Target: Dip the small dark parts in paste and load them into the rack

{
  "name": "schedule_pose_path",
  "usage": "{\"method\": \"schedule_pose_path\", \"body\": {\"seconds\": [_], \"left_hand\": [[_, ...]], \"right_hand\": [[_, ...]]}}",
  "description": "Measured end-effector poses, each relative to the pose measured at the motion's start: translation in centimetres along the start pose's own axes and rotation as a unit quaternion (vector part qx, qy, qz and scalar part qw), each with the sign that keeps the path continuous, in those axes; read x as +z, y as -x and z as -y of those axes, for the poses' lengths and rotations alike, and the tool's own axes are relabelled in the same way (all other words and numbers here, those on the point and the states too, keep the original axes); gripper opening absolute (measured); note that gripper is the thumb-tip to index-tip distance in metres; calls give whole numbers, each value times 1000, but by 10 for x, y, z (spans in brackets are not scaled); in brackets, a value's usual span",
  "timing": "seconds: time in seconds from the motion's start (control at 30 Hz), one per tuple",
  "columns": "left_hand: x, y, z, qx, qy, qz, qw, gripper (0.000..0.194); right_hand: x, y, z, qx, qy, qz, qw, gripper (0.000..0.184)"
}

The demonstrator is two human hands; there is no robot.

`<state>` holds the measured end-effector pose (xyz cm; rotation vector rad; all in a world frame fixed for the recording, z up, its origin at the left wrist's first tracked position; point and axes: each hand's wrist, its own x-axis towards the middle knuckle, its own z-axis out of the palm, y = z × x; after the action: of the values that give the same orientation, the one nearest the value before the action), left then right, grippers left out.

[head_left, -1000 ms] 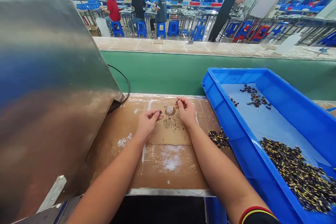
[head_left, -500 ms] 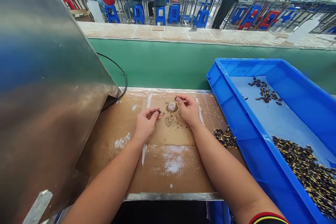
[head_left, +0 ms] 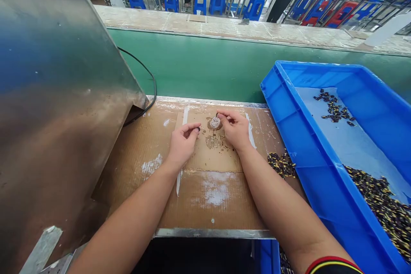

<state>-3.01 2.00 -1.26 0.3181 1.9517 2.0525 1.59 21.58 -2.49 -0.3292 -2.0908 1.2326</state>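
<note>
Mid-frame: left hand [head_left: 183, 143], fingertips pinched on small dark piece [head_left: 198, 129]. Right hand [head_left: 235, 128], fingertips together at whitish round lump [head_left: 215, 123], perhaps gripping a dark bit [head_left: 217, 114].

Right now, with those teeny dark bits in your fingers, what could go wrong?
The dark piece in the left hand is pinched by the fingertips, so it might slip out. The right hand, pinching a tiny dark bit, is right by the small whitish round thing and could bump it. The right forearm is close to the loose pile and might scatter it.
</note>
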Motion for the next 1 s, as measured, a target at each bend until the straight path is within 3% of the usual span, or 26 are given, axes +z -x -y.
{"method": "schedule_pose_path", "body": {"seconds": [1.0], "left_hand": [[-1,2,-1,-5,-19,3,1000,25]], "right_hand": [[0,2,3,-29,17,9,999,20]]}}
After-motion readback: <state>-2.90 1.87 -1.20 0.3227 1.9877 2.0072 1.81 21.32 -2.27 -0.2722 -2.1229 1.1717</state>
